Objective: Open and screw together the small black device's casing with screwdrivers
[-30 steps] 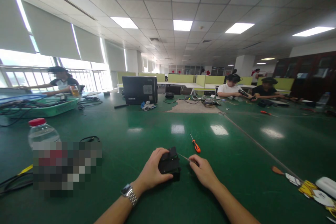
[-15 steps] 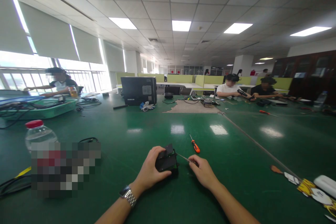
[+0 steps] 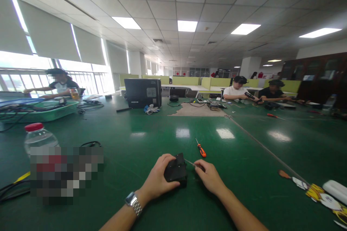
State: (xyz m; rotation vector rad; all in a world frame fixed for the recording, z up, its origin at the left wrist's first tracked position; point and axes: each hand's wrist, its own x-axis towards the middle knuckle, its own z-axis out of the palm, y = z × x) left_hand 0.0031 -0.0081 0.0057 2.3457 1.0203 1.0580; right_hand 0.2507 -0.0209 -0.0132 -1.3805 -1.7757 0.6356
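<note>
1. Tabletop [image 3: 121,173]: smooth, glossy green (the ceiling lights [image 3: 187,26] shine back from it).
2. Bare patch [image 3: 199,109] in it: dull, matt tan.
3. Black box [image 3: 176,172]: matt; plastic or painted metal, hard to say.
4. Thin tool [image 3: 189,162]: shaft of bare-looking metal.
5. Screwdriver [image 3: 201,150]: smooth orange plastic handle, metal shaft.
6. Watch [image 3: 133,203]: shiny metal links in the band.
7. Bottle [image 3: 40,140]: clear, smooth plastic.
8. Gloves [image 3: 151,109]: soft-looking cloth.
9. Basket [image 3: 54,112]: green plastic.

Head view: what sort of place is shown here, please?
Probably an open-plan office used as a workshop: pale green partitions stand behind, and an orange-handled screwdriver lies on the large green table.
</note>
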